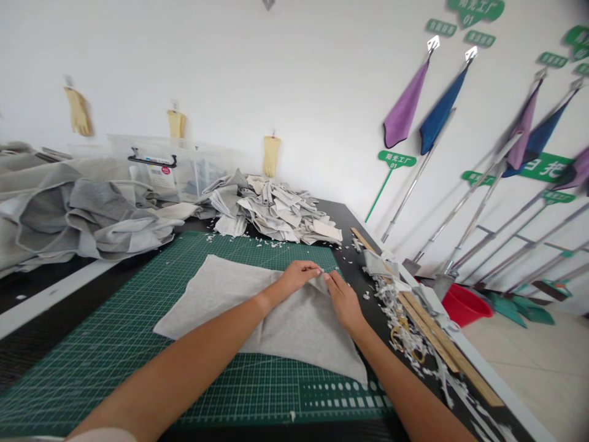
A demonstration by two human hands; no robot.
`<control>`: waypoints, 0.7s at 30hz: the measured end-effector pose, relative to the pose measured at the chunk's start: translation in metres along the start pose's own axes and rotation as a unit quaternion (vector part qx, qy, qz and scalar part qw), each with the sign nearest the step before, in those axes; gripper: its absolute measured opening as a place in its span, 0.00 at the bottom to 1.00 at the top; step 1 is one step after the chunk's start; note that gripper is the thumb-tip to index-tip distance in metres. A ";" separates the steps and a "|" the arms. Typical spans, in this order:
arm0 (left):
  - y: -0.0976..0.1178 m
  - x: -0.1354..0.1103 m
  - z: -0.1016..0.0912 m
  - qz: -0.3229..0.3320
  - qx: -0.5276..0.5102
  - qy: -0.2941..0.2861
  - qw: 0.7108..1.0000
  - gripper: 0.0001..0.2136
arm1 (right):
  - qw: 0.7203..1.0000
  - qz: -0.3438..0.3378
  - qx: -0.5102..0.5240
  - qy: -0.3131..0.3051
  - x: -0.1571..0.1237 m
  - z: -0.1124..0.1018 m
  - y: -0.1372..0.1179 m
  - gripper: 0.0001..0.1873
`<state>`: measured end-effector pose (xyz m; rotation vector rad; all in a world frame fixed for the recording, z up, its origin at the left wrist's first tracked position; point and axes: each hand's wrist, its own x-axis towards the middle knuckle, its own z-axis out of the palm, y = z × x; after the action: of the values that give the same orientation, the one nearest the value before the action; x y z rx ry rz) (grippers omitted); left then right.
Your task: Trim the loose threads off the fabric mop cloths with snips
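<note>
Together, left hand (pixel 299 276) and right hand (pixel 344 302) in a near-closed pinch on grey cloth (pixel 294 328), at its far edge.

Near five o'clock, the left hand (pixel 298 277) and right hand (pixel 343 301) hide the pinched part of the cloth (pixel 299 325). At nine, the left edge cuts the fabric heap (pixel 99 209); toward two, the top edge cuts a green sign (pixel 476 10). Around four, scraps (pixel 390 301) partly hide the scissors (pixel 392 336). The label's (pixel 161 177) small print, toward ten, is unreadable.
</note>
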<state>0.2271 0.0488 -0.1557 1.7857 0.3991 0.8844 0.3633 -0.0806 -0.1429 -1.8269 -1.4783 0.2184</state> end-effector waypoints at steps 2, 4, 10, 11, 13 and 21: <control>0.001 0.000 0.001 -0.004 -0.002 0.005 1.000 0.15 | 1.000 0.003 -0.004 -0.001 0.000 0.000 -0.001 0.22; 0.001 0.000 0.001 -0.008 -0.001 0.004 1.000 0.15 | 1.000 0.002 -0.013 -0.006 0.000 -0.001 -0.001 0.21; 0.002 0.000 0.002 -0.015 0.004 0.005 1.000 0.14 | 0.999 -0.005 -0.035 -0.015 -0.002 -0.002 -0.001 0.21; 0.001 0.000 0.002 -0.014 0.004 0.007 1.000 0.14 | 0.999 -0.005 -0.037 -0.015 -0.002 -0.001 -0.001 0.21; 0.000 0.000 0.002 -0.011 0.005 0.009 1.000 0.14 | 0.999 -0.007 -0.040 -0.015 -0.002 -0.001 0.000 0.21; 0.001 0.000 0.003 -0.011 -0.003 -0.007 1.000 0.15 | 1.000 -0.030 0.003 0.010 -0.002 0.003 0.001 0.22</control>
<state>0.2288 0.0467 -0.1555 1.7782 0.4068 0.8566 0.3617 -0.0811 -0.1457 -1.7736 -1.5142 0.1742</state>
